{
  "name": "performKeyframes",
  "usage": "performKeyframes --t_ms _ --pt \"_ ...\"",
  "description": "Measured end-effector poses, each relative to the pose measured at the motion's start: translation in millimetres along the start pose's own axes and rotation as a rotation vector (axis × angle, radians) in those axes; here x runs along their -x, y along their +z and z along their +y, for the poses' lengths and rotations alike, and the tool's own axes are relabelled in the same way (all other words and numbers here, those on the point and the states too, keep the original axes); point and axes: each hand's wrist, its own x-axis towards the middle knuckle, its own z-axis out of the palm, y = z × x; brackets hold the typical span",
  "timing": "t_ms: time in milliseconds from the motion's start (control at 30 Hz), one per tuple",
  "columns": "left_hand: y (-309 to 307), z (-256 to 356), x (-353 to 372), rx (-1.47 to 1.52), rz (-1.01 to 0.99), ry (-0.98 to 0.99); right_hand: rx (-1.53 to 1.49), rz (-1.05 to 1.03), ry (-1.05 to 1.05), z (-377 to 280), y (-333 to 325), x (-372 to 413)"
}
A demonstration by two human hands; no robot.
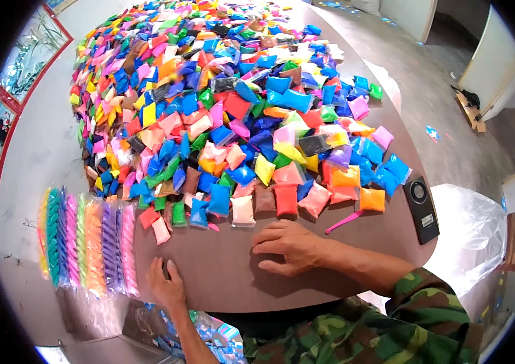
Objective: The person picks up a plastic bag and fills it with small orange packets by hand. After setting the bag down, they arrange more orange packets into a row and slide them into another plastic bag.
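A large heap of small sealed packets in many colours (pixel 227 109) covers the far part of the brown table (pixel 221 267). My right hand (pixel 287 247) rests above the table near the front, its fingers apart and empty, just below a pale peach packet (pixel 243 212) and a red packet (pixel 286 199). At the table's front left edge, my left hand (pixel 166 282) has thumb and fingers spread with nothing between them. Left of it lie long clear bags with twisted coloured strands (pixel 93 242). A pink plastic stick (pixel 343 222) is beside the packets.
A black device with a round dial (pixel 421 209) lies at the table's right edge. Clear plastic sheeting (pixel 469 230) is on the floor to the right. Below the front edge, blue and white packages (pixel 224 333) show. Framed pictures (pixel 33 54) are on the left wall.
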Motion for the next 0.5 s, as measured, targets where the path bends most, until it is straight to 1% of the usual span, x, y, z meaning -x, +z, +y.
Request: performKeyframes --t_ms 500 --pt "-5.6 11.4 -3.2 -0.011 -0.014 -0.034 -0.029 0.012 0.064 0.6 2.0 -3.2"
